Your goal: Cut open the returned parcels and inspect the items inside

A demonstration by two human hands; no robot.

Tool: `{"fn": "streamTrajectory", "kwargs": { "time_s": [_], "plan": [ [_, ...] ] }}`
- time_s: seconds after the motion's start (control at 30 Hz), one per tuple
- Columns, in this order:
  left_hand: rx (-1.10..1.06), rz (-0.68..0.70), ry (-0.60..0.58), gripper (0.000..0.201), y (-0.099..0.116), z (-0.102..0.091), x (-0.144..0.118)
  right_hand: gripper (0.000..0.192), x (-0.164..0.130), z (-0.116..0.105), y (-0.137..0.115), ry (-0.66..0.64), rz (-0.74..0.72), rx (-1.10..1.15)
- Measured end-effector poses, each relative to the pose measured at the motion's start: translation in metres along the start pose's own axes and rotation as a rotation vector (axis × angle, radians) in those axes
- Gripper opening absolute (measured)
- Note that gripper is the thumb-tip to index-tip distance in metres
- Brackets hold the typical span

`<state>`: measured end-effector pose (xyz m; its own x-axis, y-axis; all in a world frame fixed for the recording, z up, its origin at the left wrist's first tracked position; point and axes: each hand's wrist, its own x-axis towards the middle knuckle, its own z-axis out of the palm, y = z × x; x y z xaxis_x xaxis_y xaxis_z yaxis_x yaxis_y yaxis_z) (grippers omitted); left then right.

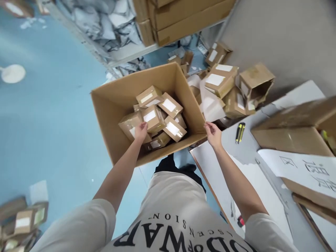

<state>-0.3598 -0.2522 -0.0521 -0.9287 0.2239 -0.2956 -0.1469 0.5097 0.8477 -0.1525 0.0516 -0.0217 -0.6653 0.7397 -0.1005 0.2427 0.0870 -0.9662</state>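
Observation:
A large open cardboard box (123, 80) is in front of me, with several small taped cartons (172, 105) bearing white labels piled inside it. My left hand (141, 131) reaches over the near side into the box, its fingers drawn together beside a small labelled carton (152, 118). Whether anything is between those fingertips I cannot make out. At the box's right corner, the fingers of my right hand (213, 135) are pinched on the rim. Just beyond those fingers hangs a translucent sheet (212, 105); whether they touch it too is unclear.
More small cartons (222, 78) and an opened one (256, 84) are heaped to the right. A yellow-black utility knife (239, 133) lies on the table (233, 150), near another large box (288, 140). Behind stands a shelf (126, 54) with grey bags (105, 24). Cartons (23, 222) sit lower left.

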Motion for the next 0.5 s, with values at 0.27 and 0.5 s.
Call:
{"fn": "streamTrajectory", "kwargs": {
  "time_s": [0.27, 0.5],
  "plan": [
    [-0.429, -0.196, 0.496, 0.048, -0.101, -0.069, -0.005, 0.071, 0.028, 0.134, 0.012, -0.200, -0.068, 0.013],
    [-0.590, -0.274, 0.620, 0.058, -0.117, -0.080, -0.034, 0.067, 0.021, 0.204, 0.030, -0.527, -0.099, -0.014]
  ]
}}
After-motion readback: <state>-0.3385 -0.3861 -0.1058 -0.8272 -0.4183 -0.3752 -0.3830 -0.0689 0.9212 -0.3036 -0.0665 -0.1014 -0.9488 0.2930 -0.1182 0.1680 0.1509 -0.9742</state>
